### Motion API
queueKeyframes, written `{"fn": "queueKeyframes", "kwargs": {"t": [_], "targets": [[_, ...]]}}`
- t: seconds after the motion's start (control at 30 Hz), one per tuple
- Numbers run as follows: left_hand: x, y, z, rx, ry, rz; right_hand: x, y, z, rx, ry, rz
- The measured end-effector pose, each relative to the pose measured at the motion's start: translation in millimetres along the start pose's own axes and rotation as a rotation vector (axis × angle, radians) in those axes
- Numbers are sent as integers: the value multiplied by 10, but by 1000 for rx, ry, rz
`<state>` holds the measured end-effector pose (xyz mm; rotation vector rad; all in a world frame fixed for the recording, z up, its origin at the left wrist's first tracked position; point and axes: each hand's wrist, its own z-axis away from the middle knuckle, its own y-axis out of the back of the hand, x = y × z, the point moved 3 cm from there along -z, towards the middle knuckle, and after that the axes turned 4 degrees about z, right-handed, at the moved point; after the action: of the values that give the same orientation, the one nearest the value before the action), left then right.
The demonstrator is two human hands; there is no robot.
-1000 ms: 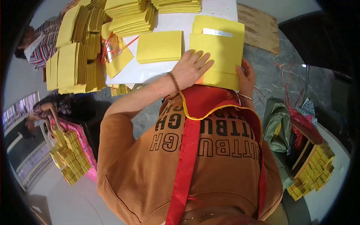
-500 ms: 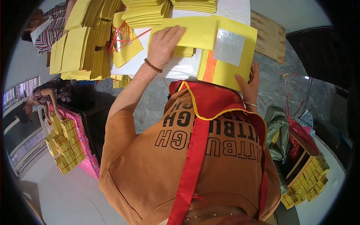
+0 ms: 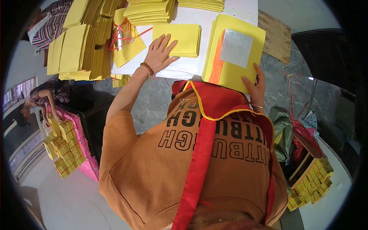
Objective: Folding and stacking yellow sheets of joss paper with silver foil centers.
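Observation:
My left hand (image 3: 161, 53) lies with fingers spread on the left part of a small stack of folded yellow paper (image 3: 184, 38) on the white table. To the right is a thicker stack of yellow paper sheets (image 3: 245, 74). Its top sheet bears a silver square (image 3: 236, 48) and an orange strip (image 3: 217, 61). My right hand (image 3: 258, 85) grips that stack at its near right corner, thumb on top and fingers along the side edge. Part of those fingers is hidden.
Tall piles of folded yellow paper (image 3: 78, 46) fill the table's left side, beside tangled red strings (image 3: 122, 36). More stacks (image 3: 149, 15) stand at the back. A plywood board (image 3: 274, 36) lies off the right edge. Two people are at the left, one by bundled yellow papers (image 3: 69, 145).
My left hand has moved down and left, off the raised yellow sheet, and opened flat. That folded sheet now lies on the small stack. My right hand keeps its corner.

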<state>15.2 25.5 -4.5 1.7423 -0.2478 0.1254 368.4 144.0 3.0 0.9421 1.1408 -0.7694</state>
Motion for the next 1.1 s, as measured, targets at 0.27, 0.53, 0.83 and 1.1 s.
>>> {"fn": "queueKeyframes", "kwargs": {"t": [0.27,0.53,0.83,1.1], "targets": [[98,175,-125,-73,-118,-154,-391,-2,-38,-32,555,800],[1182,467,-468,-41,-407,333,-294,-56,-82,-102,521,599],[1296,402,-587,-65,-473,429,-192,83,-153,-219,311,109],[1182,387,-756,-265,-229,773,-122,118,-143,-228,223,44]]}}
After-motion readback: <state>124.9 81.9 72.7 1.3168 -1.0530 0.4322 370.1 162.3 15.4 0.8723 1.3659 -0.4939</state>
